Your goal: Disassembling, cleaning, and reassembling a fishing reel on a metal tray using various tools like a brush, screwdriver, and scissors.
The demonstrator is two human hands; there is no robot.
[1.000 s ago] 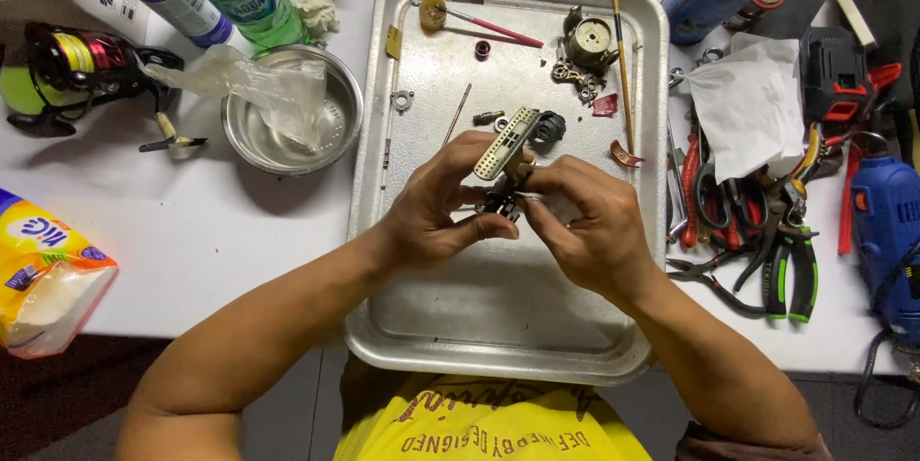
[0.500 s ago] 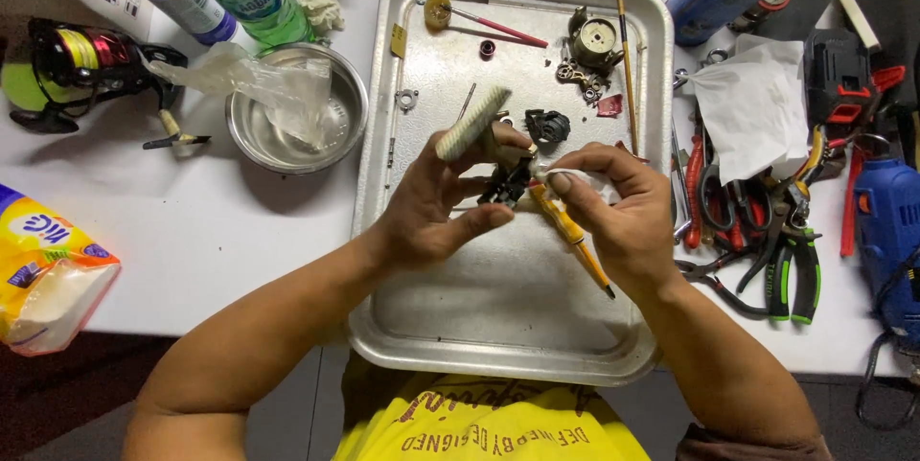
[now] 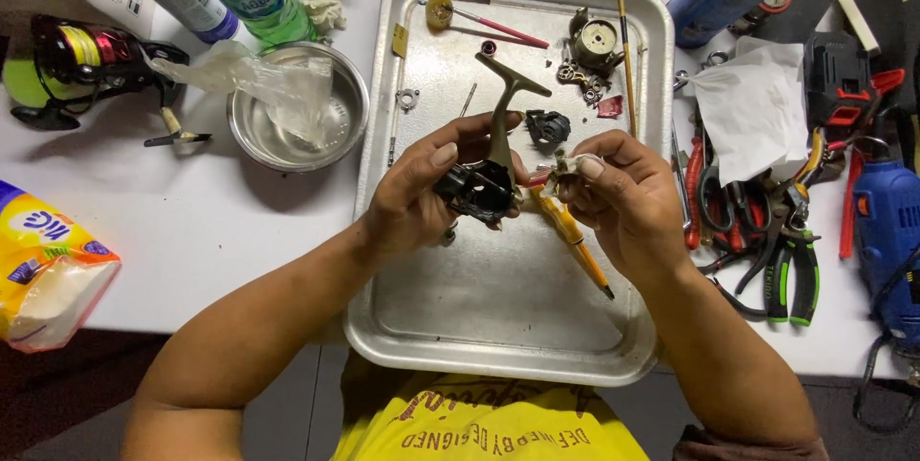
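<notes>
Over a metal tray [image 3: 422,327] on the white desk [image 3: 192,221], the left hand [image 3: 422,197] is closed around a dark fishing reel body [image 3: 479,188] with its bronze stem [image 3: 503,106] pointing up, while the right hand [image 3: 623,197] pinches a small pale part [image 3: 563,166] just beside the body and keeps a yellow-handled tool [image 3: 575,241] tucked under its fingers. This looks like the stage of working one small piece at the opened reel body, well into a strip-down with loose gears [image 3: 594,44] and a brush [image 3: 479,22] lying at the tray's far end. The next move seems to call for a steady left-hand grip and fine fingertip control, as the pale part is tiny and easily dropped among the other bits.
</notes>
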